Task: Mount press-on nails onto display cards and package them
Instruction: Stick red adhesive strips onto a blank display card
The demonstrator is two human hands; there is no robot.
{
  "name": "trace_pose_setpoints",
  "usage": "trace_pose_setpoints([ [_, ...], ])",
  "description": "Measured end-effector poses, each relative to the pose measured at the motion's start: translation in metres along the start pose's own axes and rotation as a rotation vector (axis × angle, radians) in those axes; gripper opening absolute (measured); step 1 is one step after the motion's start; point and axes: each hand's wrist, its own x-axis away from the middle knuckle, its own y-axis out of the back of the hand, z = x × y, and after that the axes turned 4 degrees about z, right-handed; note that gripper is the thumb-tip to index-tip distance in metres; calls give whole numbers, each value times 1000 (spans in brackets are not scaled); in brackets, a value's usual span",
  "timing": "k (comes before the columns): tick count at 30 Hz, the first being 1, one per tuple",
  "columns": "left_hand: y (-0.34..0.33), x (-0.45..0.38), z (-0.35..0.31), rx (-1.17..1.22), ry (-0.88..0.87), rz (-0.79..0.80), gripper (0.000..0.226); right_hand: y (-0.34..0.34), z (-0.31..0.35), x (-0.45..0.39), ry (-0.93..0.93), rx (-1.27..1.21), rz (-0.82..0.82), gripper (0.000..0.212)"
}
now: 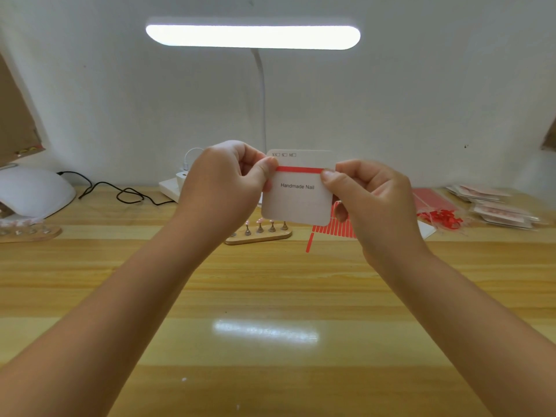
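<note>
- Here, a white card (298, 200) printed "Handmade Nail" is held up in the air above the wooden surface (270, 296), between both hands.
- The left hand (222, 182) pinches the card's left edge, thumb in front, fingers curled behind, at the left end of a red strip (299, 169) that runs across the card.
- The right hand (367, 194) pinches the right edge in the same way, its thumb tip at the strip's right end.
- Behind the card, a wooden stand (258, 236) with small nail holders rests on the surface.
- A sheet of red strips (334, 227) lies just right of that stand.
- Packaged nail sets (496, 206) are stacked at far right.
- A lit desk lamp (252, 36) hangs overhead; a white nail dryer (33, 191) sits at far left.
</note>
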Motion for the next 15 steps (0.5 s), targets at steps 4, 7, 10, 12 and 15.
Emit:
trace_pose_setpoints([
  [4,1,-1,1,-11,8,7,14,-1,1,1,1,-21,34,25],
  [7,0,-1,2,-43,5,-6,15,-1,0,1,-8,-16,53,24],
  [10,-1,0,3,-74,-7,-16,16,0,-1,1,-19,-15,48,24],
  [12,0,-1,5,-64,-1,-32,17,2,-2,0,-31,-36,35,26],
  [15,3,-3,10,6,28,-44,16,7,0,-4,-50,-57,-2,30],
])
